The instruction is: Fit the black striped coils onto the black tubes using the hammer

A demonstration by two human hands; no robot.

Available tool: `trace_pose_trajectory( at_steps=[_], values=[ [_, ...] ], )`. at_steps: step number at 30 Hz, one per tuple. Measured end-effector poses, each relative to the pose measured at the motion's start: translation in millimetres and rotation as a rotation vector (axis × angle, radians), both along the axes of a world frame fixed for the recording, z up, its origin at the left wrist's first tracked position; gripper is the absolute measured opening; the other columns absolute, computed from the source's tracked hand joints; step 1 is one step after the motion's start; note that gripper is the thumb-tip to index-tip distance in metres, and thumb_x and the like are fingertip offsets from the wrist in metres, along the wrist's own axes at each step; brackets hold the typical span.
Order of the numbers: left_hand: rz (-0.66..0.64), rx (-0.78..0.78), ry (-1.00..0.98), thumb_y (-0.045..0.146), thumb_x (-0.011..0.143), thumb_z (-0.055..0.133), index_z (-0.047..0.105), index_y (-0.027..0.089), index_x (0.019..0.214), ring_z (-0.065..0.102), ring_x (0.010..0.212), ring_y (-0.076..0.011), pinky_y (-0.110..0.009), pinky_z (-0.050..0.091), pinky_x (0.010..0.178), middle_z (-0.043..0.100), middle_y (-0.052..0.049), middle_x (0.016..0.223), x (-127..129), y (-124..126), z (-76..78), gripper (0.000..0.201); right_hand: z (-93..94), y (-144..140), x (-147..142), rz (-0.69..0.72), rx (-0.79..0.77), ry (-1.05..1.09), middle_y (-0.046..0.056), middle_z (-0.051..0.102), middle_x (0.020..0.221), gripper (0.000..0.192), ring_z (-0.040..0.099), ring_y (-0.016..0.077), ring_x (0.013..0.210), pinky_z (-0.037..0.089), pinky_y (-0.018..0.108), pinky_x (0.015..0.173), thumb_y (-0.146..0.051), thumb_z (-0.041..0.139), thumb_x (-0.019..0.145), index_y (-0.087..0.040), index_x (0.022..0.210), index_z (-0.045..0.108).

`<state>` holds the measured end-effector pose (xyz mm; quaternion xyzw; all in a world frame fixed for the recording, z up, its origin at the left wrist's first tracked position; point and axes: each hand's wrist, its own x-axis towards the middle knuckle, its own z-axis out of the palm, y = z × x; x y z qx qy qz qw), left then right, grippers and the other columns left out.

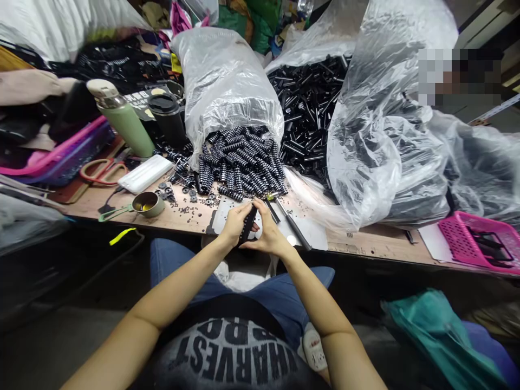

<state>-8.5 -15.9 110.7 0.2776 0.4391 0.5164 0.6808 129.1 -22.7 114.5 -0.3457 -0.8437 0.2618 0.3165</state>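
Note:
A black ribbed tube [247, 224] is held upright-tilted between both hands, just over the table's front edge. My left hand [234, 224] is closed around its left side. My right hand [268, 230] grips it from the right, thumb near the lower end and fingers near the top. Behind the hands lies a heap of similar black-and-white ribbed tubes [241, 162], spilling from a clear plastic bag [231, 70]. Beside my right hand a long rod-like tool with a dark grey handle [298, 230] rests on a pale sheet [317, 230].
Plain black tubes [309, 114] fill a large bag at the back. Leftward are a small metal cup [149, 205], a white power bank [145, 173], scissors [103, 171], a green flask [125, 122] and scattered small parts. A pink basket [459, 238] stands far right.

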Motion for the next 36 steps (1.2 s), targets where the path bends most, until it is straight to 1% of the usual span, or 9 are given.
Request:
trace_pose_trajectory(
  at_steps=[6, 16, 20, 22, 25, 27, 31, 33, 36],
  values=[
    [-0.052, -0.043, 0.072, 0.045, 0.078, 0.063, 0.063, 0.012, 0.101, 0.056, 0.039, -0.0118, -0.020, 0.046, 0.037, 0.057, 0.002, 0.053, -1, 2, -3.9, 0.040, -8.4, -4, -4, -0.093, -0.092, 0.029, 0.018, 0.034, 0.143, 0.103, 0.034, 0.0277, 0.136, 0.031, 0.044, 0.114, -0.019, 0.075, 0.058, -0.014, 0.144, 0.018],
    [-0.079, -0.128, 0.112, 0.046, 0.085, 0.057, 0.062, 0.013, 0.091, 0.055, 0.039, -0.0120, -0.020, 0.045, 0.038, 0.055, 0.001, 0.050, 0, 6, -7.2, 0.033, -11.8, 0, -8, -0.114, -0.184, 0.060, 0.018, 0.034, 0.141, 0.102, 0.034, 0.0285, 0.135, 0.030, 0.044, 0.114, -0.021, 0.075, 0.054, -0.014, 0.142, 0.022],
    [-0.060, -0.120, 0.204, 0.049, 0.086, 0.052, 0.063, 0.014, 0.089, 0.058, 0.046, -0.0144, -0.028, 0.051, 0.049, 0.057, -0.001, 0.055, 2, 11, -13.2, 0.037, -17.4, 2, -8, -0.132, -0.167, -0.020, 0.020, 0.033, 0.143, 0.105, 0.033, 0.0301, 0.136, 0.032, 0.045, 0.113, -0.024, 0.077, 0.055, -0.012, 0.142, 0.021],
    [-0.039, 0.044, 0.347, 0.044, 0.088, 0.051, 0.066, 0.014, 0.095, 0.064, 0.065, -0.0177, -0.035, 0.055, 0.068, 0.065, -0.007, 0.072, 3, 9, -16.8, 0.035, -25.5, 3, -7, -0.204, -0.115, -0.058, 0.020, 0.037, 0.140, 0.103, 0.037, 0.0322, 0.133, 0.033, 0.049, 0.112, -0.026, 0.078, 0.055, -0.011, 0.141, 0.023],
    [-0.033, 0.452, 0.755, 0.026, 0.083, 0.058, 0.063, 0.017, 0.119, 0.059, 0.100, -0.0220, -0.040, 0.046, 0.096, 0.062, -0.012, 0.108, 7, 5, -26.5, 0.037, -44.5, 9, -6, -0.358, 0.031, -0.093, 0.022, 0.042, 0.135, 0.089, 0.040, 0.0345, 0.129, 0.036, 0.055, 0.108, -0.026, 0.070, 0.065, -0.009, 0.141, 0.026],
    [-0.097, 0.593, 1.030, 0.016, 0.080, 0.059, 0.054, 0.015, 0.131, 0.055, 0.105, -0.0239, -0.042, 0.046, 0.096, 0.058, -0.014, 0.113, 10, 5, -36.3, 0.051, -55.3, 15, -4, -0.405, 0.109, -0.136, 0.022, 0.042, 0.135, 0.075, 0.040, 0.0331, 0.130, 0.036, 0.056, 0.106, -0.021, 0.058, 0.075, -0.010, 0.142, 0.026],
    [-0.261, 0.782, 1.323, 0.007, 0.084, 0.048, 0.053, 0.009, 0.127, 0.058, 0.094, -0.0232, -0.039, 0.050, 0.084, 0.061, -0.014, 0.098, 5, 13, -55.2, 0.044, -57.8, 20, 24, -0.372, 0.190, -0.282, 0.022, 0.037, 0.140, 0.075, 0.034, 0.0340, 0.133, 0.038, 0.052, 0.105, -0.031, 0.057, 0.080, -0.010, 0.143, 0.024],
    [-0.299, 0.915, 1.371, 0.006, 0.085, 0.046, 0.054, 0.010, 0.126, 0.058, 0.093, -0.0224, -0.037, 0.050, 0.084, 0.063, -0.014, 0.098, -3, 17, -61.4, 0.042, -54.0, 18, 52, -0.502, 0.207, -0.389, 0.023, 0.043, 0.135, 0.064, 0.038, 0.0347, 0.129, 0.039, 0.050, 0.102, -0.035, 0.053, 0.084, -0.007, 0.138, 0.033],
    [-0.337, 1.039, 1.440, 0.005, 0.086, 0.044, 0.054, 0.011, 0.126, 0.059, 0.093, -0.0212, -0.035, 0.048, 0.083, 0.063, -0.015, 0.103, -13, 20, -65.8, 0.042, -51.2, 13, 88, -0.703, 0.173, -0.639, 0.020, 0.057, 0.109, 0.038, 0.053, 0.0331, 0.105, 0.044, 0.047, 0.092, -0.027, 0.043, 0.087, -0.008, 0.118, 0.052]
  ],
)
